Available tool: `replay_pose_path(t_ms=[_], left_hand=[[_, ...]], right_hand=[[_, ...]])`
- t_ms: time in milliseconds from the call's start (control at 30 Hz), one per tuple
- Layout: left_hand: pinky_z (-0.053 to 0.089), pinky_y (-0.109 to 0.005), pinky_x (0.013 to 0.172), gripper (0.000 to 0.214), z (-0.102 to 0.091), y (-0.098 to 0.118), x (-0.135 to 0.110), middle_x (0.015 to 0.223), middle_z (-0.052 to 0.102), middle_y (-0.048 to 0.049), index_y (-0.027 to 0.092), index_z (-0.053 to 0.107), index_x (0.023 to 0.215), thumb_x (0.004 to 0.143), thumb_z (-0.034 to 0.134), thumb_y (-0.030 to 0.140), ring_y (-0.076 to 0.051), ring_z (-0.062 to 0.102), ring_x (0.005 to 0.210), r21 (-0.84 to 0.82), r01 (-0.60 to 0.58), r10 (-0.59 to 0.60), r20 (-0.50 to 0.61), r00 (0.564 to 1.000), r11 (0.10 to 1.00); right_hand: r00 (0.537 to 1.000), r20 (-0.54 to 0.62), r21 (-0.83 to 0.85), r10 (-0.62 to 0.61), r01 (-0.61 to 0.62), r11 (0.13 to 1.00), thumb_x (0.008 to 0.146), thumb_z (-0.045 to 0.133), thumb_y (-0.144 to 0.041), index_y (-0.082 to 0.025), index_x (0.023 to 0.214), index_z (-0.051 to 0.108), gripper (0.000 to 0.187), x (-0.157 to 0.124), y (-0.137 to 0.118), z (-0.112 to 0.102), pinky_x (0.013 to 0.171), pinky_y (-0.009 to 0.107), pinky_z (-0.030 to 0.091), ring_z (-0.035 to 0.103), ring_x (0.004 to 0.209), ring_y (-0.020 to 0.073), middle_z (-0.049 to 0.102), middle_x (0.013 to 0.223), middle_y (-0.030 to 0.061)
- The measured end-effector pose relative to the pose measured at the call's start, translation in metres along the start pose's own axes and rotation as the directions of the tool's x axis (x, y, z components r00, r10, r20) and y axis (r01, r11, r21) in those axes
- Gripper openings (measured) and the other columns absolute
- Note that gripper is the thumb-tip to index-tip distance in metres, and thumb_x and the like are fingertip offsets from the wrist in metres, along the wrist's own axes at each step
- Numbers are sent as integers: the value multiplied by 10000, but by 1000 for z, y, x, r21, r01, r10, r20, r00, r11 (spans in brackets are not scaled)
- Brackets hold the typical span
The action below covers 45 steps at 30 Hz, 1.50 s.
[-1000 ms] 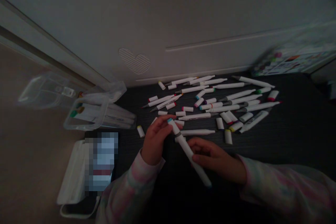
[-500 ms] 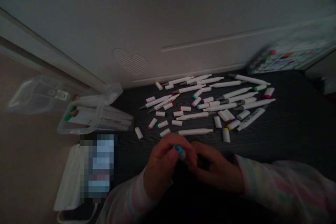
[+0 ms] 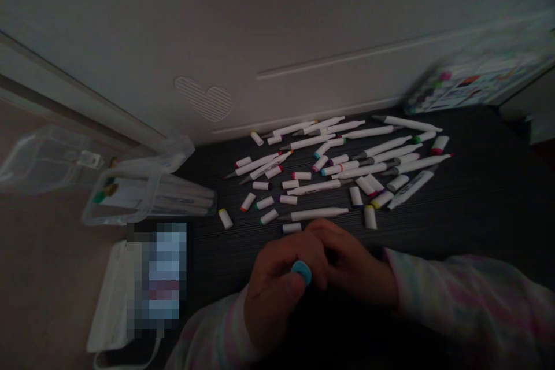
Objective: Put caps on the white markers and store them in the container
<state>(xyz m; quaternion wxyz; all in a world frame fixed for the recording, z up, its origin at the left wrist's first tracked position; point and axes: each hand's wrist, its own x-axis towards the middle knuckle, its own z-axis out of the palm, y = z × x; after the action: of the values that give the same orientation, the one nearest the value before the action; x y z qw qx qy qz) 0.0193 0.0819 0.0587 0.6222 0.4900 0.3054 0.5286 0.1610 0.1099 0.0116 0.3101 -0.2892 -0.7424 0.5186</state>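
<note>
My left hand [image 3: 277,286] is closed around a marker whose round blue end [image 3: 302,272] pokes out between thumb and forefinger; the rest of it is hidden in the fingers. Pressed against it from the right, my right hand [image 3: 351,263] has its fingers curled inward, and what they grip cannot be seen. Just beyond both hands lie a white marker [image 3: 318,214] with its cap off and a white cap with a dark blue end [image 3: 292,228].
Uncapped markers [image 3: 390,150] and loose caps [image 3: 264,203] are scattered across the dark table [image 3: 485,185]. An open clear case [image 3: 173,193] with some markers lies left, above a phone [image 3: 165,277] on a cable. A packed marker set [image 3: 472,87] leans against the white panel [image 3: 303,23].
Both hands have shifted slightly, and the blue end now faces me more squarely. A dark-blue-ended cap behind the left hand has come into view. The whole scene has moved slightly left.
</note>
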Motion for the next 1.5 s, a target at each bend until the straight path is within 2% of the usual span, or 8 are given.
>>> replay_pose_path(t_ms=[133,367,667,833,933,1100,1267,1500], left_hand=[[318,-282,565,382,6,-4,2,545,401,-7,159,456,569,813,349,433,-131,396,560,28,4,-2,-57,998,1000],[306,-266,521,435,4,-9,3,557,411,-8,152,474,605,775,352,533,-128,395,540,100,55,-49,-61,997,993],[294,-238,494,398,8,-8,7,530,389,9,148,452,608,796,350,484,-97,382,503,155,-86,81,40,996,984],[302,-242,493,497,10,-9,3,538,399,4,149,457,611,805,265,564,-98,382,494,192,-83,86,-3,996,978],[313,-241,489,568,6,-11,3,537,406,3,148,456,606,775,225,638,-95,383,483,193,-100,96,31,995,976],[308,-240,469,481,2,-11,3,525,406,3,149,459,597,772,317,575,-99,396,481,160,-68,62,41,997,985],[270,-277,456,487,5,-8,0,500,376,-2,163,434,563,749,298,593,-110,362,464,122,26,-21,-43,999,992],[258,-282,445,478,2,-11,0,458,325,15,174,440,554,722,314,603,-112,335,442,11,30,-29,-126,992,999]], right_hand=[[1000,26,15,6,-6,1000,744,545,-148,-155,754,531,18,1,-1,0,678,255,445,517,766,140,537,807,50],[996,54,9,67,-68,998,722,576,-164,-145,720,538,42,1,1,1,644,259,430,516,734,144,540,767,43],[994,105,20,31,-34,999,732,566,-203,-145,737,549,61,0,4,1,622,260,434,513,711,139,539,755,34],[993,112,-5,48,-48,999,720,570,-194,-137,755,557,68,1,4,1,623,263,446,525,716,144,547,767,41],[993,115,-1,33,-33,999,712,584,-199,-142,754,561,75,1,3,2,632,261,447,528,727,145,555,773,40],[995,96,-215,-22,43,976,716,575,-187,-135,792,567,92,-1,6,4,700,289,414,506,777,161,571,809,57],[983,182,-520,-13,108,848,712,585,-285,-163,773,582,137,2,10,-2,727,337,339,470,787,191,565,783,51],[946,324,-590,-27,224,775,763,521,-278,-167,718,547,123,7,12,-10,676,314,275,442,672,153,552,665,21]])
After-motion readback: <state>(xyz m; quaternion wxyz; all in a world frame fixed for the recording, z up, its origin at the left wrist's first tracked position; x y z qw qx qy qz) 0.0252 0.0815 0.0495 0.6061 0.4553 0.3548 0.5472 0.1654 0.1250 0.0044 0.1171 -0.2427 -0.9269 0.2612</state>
